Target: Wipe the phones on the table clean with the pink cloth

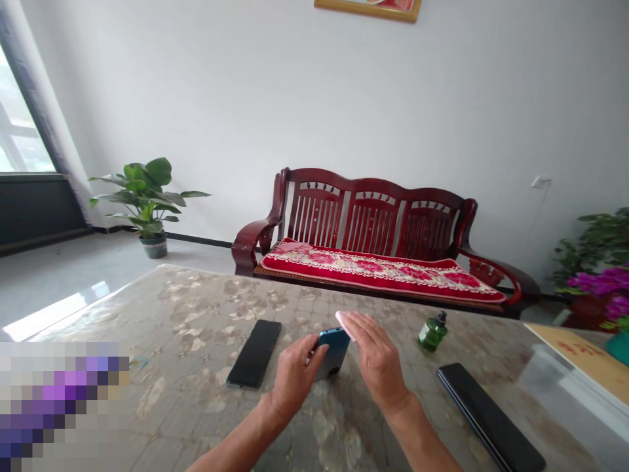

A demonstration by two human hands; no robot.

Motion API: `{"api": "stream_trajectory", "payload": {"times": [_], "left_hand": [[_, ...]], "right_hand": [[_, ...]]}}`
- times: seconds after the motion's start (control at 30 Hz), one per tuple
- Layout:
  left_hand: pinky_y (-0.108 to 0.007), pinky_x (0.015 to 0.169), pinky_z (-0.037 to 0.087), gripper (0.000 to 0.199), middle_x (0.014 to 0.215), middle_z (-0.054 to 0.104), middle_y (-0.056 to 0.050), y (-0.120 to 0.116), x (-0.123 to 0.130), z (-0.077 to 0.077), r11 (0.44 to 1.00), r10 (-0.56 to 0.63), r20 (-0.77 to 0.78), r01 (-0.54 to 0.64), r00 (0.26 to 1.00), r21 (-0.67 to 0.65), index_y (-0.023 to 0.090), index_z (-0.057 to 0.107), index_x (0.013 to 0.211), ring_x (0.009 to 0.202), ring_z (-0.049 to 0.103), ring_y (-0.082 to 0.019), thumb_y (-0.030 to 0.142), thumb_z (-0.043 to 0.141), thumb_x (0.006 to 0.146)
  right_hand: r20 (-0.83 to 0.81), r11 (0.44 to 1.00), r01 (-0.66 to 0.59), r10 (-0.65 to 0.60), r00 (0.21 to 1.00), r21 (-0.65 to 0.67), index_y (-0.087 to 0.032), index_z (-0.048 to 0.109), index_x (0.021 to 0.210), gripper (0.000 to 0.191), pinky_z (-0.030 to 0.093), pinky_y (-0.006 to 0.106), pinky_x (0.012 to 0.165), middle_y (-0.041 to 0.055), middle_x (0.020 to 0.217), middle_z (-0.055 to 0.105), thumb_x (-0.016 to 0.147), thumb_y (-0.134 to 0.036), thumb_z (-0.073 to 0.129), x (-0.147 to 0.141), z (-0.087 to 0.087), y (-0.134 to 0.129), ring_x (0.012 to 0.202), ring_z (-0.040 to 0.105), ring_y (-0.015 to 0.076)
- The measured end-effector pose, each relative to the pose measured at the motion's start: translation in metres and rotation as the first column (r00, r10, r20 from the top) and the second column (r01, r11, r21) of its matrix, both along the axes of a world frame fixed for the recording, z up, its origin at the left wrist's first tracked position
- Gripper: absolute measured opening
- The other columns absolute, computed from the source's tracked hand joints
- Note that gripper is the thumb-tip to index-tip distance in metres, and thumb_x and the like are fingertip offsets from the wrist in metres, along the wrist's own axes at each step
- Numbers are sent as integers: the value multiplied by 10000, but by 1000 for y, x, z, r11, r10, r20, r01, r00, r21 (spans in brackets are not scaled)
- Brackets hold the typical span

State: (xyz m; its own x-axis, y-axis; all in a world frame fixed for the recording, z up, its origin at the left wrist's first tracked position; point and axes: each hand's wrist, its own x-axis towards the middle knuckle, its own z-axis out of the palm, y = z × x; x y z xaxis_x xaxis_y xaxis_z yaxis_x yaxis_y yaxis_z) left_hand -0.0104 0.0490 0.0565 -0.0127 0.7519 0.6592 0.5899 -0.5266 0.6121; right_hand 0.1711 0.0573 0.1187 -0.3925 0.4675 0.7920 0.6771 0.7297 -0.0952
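Note:
A blue smartphone (pixel 334 346) is tilted up on edge above the table, its blue side toward me. My left hand (pixel 296 367) is closed around its left edge, thumb and fingers gripping it. At the phone's upper right corner, my right hand (pixel 376 354) presses a small pinkish-white cloth (pixel 348 324) under its extended fingers. Most of the cloth is hidden by that hand, so I cannot tell its full size. Left of my left hand a black smartphone (pixel 254 354) lies flat on the table. To the right of my right hand stands a green bottle (pixel 432 332) with a black top.
A patterned tablecloth (pixel 196 341) covers the table. A long black case (pixel 491 419) lies at the right front, near a tan box (pixel 584 360). Beyond the table stands a dark red wooden bench (pixel 371 216). The lower left corner is pixelated.

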Motion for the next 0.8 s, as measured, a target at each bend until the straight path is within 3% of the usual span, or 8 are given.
{"api": "stream_trajectory", "payload": {"times": [0.27, 0.53, 0.8], "left_hand": [[-208, 604, 411, 228, 693, 630, 5, 0, -1, 3, 997, -32, 1, 32, 999, -76, 193, 595, 794, 613, 569, -131, 317, 482, 948], [-213, 597, 412, 185, 686, 647, 9, 2, -2, 2, 999, 11, -11, -12, 1000, -49, 205, 631, 830, 607, 596, -140, 313, 516, 927], [-213, 596, 425, 214, 694, 656, 2, 0, -1, 2, 998, -6, -19, 5, 1000, -57, 209, 620, 813, 612, 604, -141, 328, 492, 937]], "right_hand": [[90, 996, -82, 84, 992, -31, -273, 354, 1465, 536, 404, 434, 1114, 43, 1384, 548, 967, -74, 368, -27, 1, -18, 1292, 493, 187], [-4, 999, 45, -45, 999, -23, -293, 426, 1425, 504, 391, 493, 1111, 47, 1334, 594, 974, -80, 351, -2, -6, -5, 1227, 558, 189], [76, 999, -50, 52, 996, -19, -284, 375, 1454, 521, 379, 470, 1121, 41, 1377, 557, 973, -85, 375, -10, -2, -12, 1291, 495, 186]]}}
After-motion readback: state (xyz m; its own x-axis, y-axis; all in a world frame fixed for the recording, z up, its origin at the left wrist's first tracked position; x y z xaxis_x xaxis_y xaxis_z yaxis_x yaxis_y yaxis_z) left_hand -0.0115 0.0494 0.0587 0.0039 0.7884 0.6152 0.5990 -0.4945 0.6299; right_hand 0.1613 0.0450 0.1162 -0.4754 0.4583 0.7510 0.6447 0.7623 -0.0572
